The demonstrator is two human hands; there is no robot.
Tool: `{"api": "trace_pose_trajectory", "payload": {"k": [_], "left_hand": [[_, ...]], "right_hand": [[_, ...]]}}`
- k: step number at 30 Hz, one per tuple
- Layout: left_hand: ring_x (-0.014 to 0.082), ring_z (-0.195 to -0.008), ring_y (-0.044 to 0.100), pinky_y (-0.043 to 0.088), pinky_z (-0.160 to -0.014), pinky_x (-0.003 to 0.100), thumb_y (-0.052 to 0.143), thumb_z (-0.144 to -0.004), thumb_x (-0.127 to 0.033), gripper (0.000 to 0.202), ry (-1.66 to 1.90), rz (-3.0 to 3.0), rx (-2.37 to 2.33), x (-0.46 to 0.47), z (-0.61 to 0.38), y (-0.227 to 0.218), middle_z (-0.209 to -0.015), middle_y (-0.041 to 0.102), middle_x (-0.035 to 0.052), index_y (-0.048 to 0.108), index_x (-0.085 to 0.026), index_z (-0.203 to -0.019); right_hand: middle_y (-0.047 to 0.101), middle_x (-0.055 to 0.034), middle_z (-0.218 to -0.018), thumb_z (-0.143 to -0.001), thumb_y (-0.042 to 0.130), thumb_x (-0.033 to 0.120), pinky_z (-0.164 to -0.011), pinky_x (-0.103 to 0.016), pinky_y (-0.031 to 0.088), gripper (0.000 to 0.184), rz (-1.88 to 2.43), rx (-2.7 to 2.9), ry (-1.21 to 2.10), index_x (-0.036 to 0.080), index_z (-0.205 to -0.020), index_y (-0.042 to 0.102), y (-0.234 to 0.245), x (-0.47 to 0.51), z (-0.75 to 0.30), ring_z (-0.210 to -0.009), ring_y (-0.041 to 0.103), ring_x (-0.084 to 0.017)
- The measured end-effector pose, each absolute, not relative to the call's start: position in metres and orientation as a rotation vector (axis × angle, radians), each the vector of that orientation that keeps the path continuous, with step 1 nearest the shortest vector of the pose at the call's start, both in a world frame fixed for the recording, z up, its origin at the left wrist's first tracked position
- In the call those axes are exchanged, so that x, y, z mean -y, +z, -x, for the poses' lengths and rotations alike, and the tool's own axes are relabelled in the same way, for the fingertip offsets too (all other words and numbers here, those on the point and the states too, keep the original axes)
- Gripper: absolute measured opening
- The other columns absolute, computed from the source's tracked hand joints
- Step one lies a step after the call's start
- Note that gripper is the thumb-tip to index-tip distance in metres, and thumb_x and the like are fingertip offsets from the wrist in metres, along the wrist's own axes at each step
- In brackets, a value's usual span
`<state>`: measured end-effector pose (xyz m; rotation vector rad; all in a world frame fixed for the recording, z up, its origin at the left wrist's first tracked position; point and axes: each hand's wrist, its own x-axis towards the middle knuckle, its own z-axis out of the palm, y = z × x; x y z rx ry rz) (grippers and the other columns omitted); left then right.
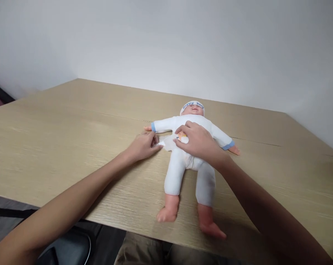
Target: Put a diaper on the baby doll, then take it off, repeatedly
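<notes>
A baby doll (pixel 174 173) in a white suit with blue cuffs lies on its back, feet towards me. Around its hips is a white diaper (pixel 192 163), with a coloured print at the front waist. My left hand (pixel 146 145) is closed in a pinch on the diaper's side wing (pixel 169 142), stretched out beside the doll's hip. On the doll's belly, my right hand (pixel 196 140) curls over the diaper's front, its thumb and forefinger at the printed edge. Part of the diaper front is hidden under that hand.
The doll lies on a wide wooden table (pixel 72 147) with seams across it. A pale wall (pixel 166 48) rises behind. Below the near edge are a dark chair (pixel 69 246) and my trousered legs (pixel 139 250).
</notes>
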<state>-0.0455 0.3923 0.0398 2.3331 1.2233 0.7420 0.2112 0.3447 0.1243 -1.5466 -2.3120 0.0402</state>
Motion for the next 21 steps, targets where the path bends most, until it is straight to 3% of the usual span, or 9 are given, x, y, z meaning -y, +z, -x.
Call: {"api": "trace_pose_trajectory", "payload": {"k": [3,7,10,16,21], "left_hand": [[0.0240,-0.079,0.057,0.040,-0.074,0.037,0.075,-0.088,-0.045,0.029,0.717,-2.160,-1.234,-0.400,0.043,0.038,-0.081,0.066,0.0047,0.058,-0.024,-0.080],[0.0189,-0.067,0.051,0.037,-0.066,0.034,0.065,-0.095,-0.051,0.038,0.686,-2.033,-1.165,-0.407,0.046,0.046,-0.071,0.058,0.0012,0.055,-0.023,-0.072],[0.0179,-0.070,0.052,0.039,-0.068,0.033,0.059,-0.099,-0.053,0.041,0.750,-1.932,-1.070,-0.410,0.046,0.058,-0.074,0.057,0.0011,0.055,-0.022,-0.072],[0.0187,-0.081,0.057,0.045,-0.077,0.033,0.066,-0.098,-0.049,0.037,0.889,-1.752,-0.927,-0.405,0.012,0.084,-0.081,0.065,0.0028,0.064,-0.020,-0.074],[0.0158,-0.072,0.051,0.039,-0.067,0.032,0.065,-0.096,-0.036,0.031,0.854,-1.774,-0.823,-0.400,-0.031,0.093,-0.075,0.060,0.0027,0.061,-0.019,-0.070]], "right_hand": [[0.074,-0.0107,-0.114,-0.093,0.074,0.038,-0.091,-0.046,0.051,0.029,1.604,2.285,0.075,0.023,-0.118,0.077,0.122,-0.348,-0.209,-0.108,0.068,-0.034],[0.076,-0.0120,-0.120,-0.090,0.075,0.037,-0.094,-0.049,0.053,0.042,1.639,2.277,0.082,0.022,-0.129,0.075,0.120,-0.353,-0.207,-0.112,0.071,-0.037],[0.077,-0.0149,-0.130,-0.089,0.073,0.035,-0.100,-0.052,0.055,0.052,1.630,2.281,0.104,0.019,-0.139,0.073,0.119,-0.355,-0.208,-0.120,0.071,-0.039],[0.075,-0.0206,-0.143,-0.091,0.073,0.038,-0.108,-0.056,0.055,0.073,1.634,2.322,0.088,0.014,-0.159,0.062,0.119,-0.356,-0.208,-0.130,0.069,-0.044],[0.072,-0.0194,-0.154,-0.092,0.073,0.034,-0.111,-0.054,0.055,0.082,1.565,2.250,0.223,0.014,-0.168,0.053,0.123,-0.354,-0.210,-0.137,0.068,-0.043]]}}
